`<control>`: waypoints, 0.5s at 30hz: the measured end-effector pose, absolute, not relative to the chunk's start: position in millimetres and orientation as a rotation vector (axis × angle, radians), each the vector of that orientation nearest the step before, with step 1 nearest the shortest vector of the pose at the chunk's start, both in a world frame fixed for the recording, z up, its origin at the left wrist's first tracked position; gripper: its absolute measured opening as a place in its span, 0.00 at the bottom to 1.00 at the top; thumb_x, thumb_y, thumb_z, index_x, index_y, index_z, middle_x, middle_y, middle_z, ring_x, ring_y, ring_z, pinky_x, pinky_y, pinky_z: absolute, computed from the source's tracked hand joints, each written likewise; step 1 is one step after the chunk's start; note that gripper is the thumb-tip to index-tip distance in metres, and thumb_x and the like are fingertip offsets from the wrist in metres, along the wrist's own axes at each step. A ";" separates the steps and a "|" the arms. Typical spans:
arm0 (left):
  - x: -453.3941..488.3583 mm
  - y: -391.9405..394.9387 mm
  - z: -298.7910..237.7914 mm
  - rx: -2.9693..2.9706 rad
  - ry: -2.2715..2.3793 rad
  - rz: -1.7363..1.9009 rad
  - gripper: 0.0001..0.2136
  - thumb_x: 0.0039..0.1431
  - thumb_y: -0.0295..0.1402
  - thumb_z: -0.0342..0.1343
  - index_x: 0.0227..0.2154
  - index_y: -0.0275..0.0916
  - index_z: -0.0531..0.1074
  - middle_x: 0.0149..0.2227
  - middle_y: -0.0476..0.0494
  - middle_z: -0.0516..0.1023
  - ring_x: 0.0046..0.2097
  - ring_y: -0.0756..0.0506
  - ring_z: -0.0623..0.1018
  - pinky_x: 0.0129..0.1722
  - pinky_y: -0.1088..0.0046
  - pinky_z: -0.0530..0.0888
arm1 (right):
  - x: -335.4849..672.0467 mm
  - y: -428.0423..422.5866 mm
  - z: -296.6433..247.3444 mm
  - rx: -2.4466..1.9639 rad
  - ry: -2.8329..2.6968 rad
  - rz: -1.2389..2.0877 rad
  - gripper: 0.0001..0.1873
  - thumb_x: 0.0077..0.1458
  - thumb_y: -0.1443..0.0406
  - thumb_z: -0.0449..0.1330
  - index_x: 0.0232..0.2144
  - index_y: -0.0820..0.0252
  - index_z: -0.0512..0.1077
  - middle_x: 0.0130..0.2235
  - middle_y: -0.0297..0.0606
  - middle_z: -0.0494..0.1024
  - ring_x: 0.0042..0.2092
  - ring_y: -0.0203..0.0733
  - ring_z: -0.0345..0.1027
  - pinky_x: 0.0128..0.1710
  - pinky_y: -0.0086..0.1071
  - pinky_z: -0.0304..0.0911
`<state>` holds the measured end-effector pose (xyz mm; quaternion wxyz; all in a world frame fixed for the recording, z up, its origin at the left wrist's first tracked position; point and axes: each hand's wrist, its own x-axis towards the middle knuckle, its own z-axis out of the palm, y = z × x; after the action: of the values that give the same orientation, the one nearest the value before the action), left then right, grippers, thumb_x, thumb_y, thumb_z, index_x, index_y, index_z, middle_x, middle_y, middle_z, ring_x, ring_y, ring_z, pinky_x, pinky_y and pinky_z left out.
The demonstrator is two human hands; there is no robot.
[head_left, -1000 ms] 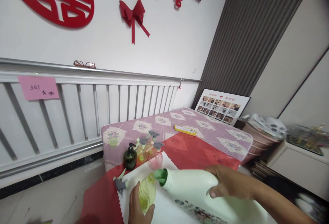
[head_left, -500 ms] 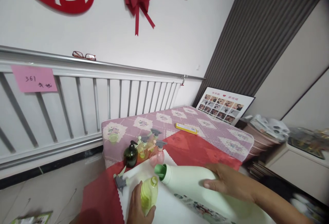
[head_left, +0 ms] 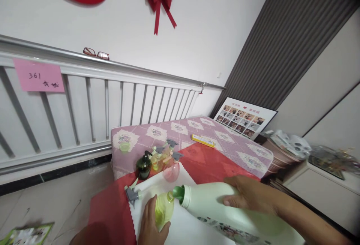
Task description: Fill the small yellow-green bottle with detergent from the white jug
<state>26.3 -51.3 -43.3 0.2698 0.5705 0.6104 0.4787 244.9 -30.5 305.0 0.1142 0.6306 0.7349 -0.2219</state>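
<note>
Grip, left hand (head_left: 150, 225): fingers closed round the small yellow-green bottle (head_left: 164, 210), which is held upright and uncapped over the white cloth (head_left: 180, 233) at the near edge of the surface (head_left: 213, 164). Grip, right hand (head_left: 249, 197): palm and fingers clasped over the white jug (head_left: 213, 205), which is tipped nearly level, green spout (head_left: 179, 192) at the bottle's mouth. Fill level in either: cannot tell. Grey sprayer head (head_left: 131, 195) lies just left. Behind stand a dark green pump bottle (head_left: 143, 166) and a pink spray bottle (head_left: 171, 170).
</note>
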 end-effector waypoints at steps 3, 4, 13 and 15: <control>26.2 -52.1 -42.9 1.530 1.638 1.279 0.35 0.45 0.25 0.53 0.60 0.36 0.54 0.62 0.33 0.65 0.65 0.38 0.64 0.66 0.59 0.61 | 240.6 -30.6 308.0 1.847 2.138 -0.588 0.22 0.50 0.47 0.58 0.34 0.59 0.72 0.41 0.47 0.79 0.42 0.56 0.74 0.37 0.38 0.65; 26.0 -52.2 -42.6 1.535 1.632 1.264 0.35 0.45 0.26 0.53 0.60 0.35 0.54 0.62 0.32 0.64 0.65 0.38 0.64 0.66 0.58 0.61 | 239.4 -30.5 308.7 1.851 2.132 -0.575 0.21 0.50 0.47 0.58 0.34 0.59 0.73 0.41 0.47 0.79 0.42 0.56 0.74 0.37 0.38 0.64; 23.8 -53.3 -36.4 1.536 1.623 1.197 0.36 0.44 0.26 0.54 0.61 0.37 0.53 0.63 0.34 0.64 0.65 0.40 0.63 0.66 0.60 0.61 | 233.8 -30.5 312.4 1.881 2.086 -0.529 0.22 0.49 0.48 0.59 0.38 0.58 0.74 0.43 0.47 0.80 0.43 0.57 0.74 0.40 0.41 0.66; 24.2 -53.6 -36.1 1.526 1.624 1.207 0.36 0.44 0.26 0.54 0.61 0.38 0.53 0.62 0.34 0.64 0.65 0.40 0.64 0.66 0.61 0.61 | 233.9 -30.3 312.5 1.890 2.087 -0.523 0.22 0.49 0.48 0.59 0.38 0.57 0.75 0.44 0.47 0.80 0.44 0.57 0.74 0.40 0.41 0.66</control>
<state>24.2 -53.6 -36.1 0.2988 0.5745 0.6116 0.4545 233.9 -30.3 312.5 0.1384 0.6536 0.7217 -0.1810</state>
